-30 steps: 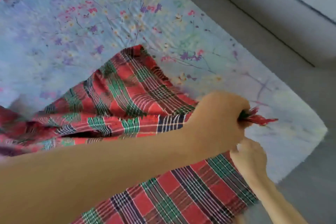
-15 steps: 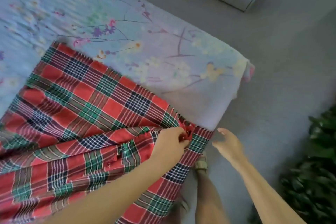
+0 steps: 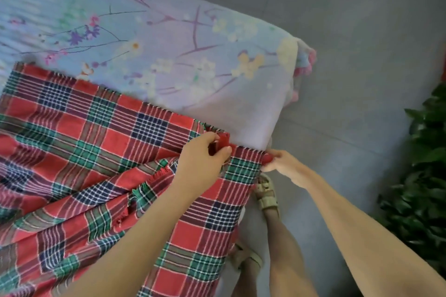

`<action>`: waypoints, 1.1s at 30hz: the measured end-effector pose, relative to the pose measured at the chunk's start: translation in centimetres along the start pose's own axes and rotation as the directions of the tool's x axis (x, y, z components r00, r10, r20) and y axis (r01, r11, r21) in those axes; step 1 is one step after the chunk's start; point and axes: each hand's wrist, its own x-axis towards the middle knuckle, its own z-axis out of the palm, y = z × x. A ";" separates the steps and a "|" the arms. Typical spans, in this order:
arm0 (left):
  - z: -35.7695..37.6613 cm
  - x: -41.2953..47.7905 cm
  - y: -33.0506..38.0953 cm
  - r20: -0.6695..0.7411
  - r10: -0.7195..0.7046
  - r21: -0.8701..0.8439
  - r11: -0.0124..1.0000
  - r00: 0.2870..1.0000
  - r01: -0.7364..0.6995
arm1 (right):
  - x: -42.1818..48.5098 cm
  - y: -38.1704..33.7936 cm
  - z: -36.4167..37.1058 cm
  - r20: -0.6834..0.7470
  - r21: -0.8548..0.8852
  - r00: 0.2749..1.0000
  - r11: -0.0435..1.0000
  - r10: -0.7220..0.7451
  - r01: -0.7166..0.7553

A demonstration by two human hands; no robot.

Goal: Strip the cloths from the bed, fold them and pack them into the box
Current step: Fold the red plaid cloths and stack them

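- The checked cloth (image 3: 96, 152) is red with green and dark blue squares and thin white lines. Its edges are frayed.
- It lies on the bed, folded over itself, and spreads out to the left of both hands.
- The left hand (image 3: 202, 159) pinches a bunched red corner of the cloth.
- The right hand (image 3: 284, 166), just to the right, pinches another corner at the bed's edge.
- Beyond the hands lies the blue flowered sheet (image 3: 169, 43).
- Below the right hand, a tan sandal (image 3: 266, 194) stands on the grey floor (image 3: 362, 79).
- A green plant (image 3: 424, 176) is farther right.
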 end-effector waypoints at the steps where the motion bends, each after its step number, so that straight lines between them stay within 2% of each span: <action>1: 0.0 0.0 0.0 -0.012 -0.034 -0.040 0.999 0.999 0.033 | -0.2 0.5 -0.1 0.020 0.009 1.000 1.000 0.000 0.000; 3: 0.2 -0.2 -0.3 -0.043 -0.066 -0.083 0.995 0.997 0.063 | -0.7 1.7 -0.2 0.006 0.046 1.000 0.999 -0.019 0.018; 5: 0.4 -0.7 -0.6 -0.058 -0.066 -0.083 0.995 0.996 0.061 | -1.2 2.8 -0.1 -0.039 0.155 0.998 0.986 -0.046 0.052; 7: 0.7 -1.6 -0.9 -0.046 -0.060 -0.088 0.995 0.997 0.056 | -2.7 3.0 0.3 -0.094 0.268 0.994 0.960 -0.058 0.082; 9: 0.8 -2.4 -1.3 -0.024 -0.063 -0.108 0.992 0.998 0.060 | -4.5 2.9 1.1 -0.154 0.294 0.984 0.947 -0.088 0.131; 11: 0.9 -3.2 -1.7 -0.002 -0.070 -0.100 0.992 0.998 0.070 | -6.3 2.3 2.4 -0.296 0.222 0.947 0.955 -0.126 0.196; 13: 1.0 -4.3 -1.9 -0.012 -0.039 0.008 0.999 0.999 0.039 | -8.1 1.8 3.9 -0.465 0.107 0.865 0.958 -0.187 0.265; 16: 1.0 -6.1 -2.5 -0.020 -0.014 0.024 1.000 1.000 0.014 | -10.6 0.6 6.7 -0.575 -0.091 0.754 0.941 -0.316 0.325; 20: 0.5 -8.3 -3.3 -0.097 -0.036 -0.034 0.999 0.995 0.033 | -12.9 -1.2 11.0 -0.560 -0.294 0.673 0.875 -0.484 0.385; 24: -0.4 -10.4 -3.7 -0.198 -0.066 -0.123 0.992 0.978 0.042 | -13.7 -1.9 14.9 -0.446 -0.395 0.703 0.826 -0.555 0.401; 28: -1.4 -12.5 -4.6 -0.262 -0.068 -0.143 0.989 0.963 0.031 | -14.9 -2.6 17.4 -0.503 -0.342 0.673 0.840 -0.542 0.421; 33: -2.4 -14.6 -5.4 -0.268 -0.039 -0.100 0.995 0.963 0.012 | -15.7 -2.4 19.5 -0.455 -0.301 0.664 0.805 -0.593 0.512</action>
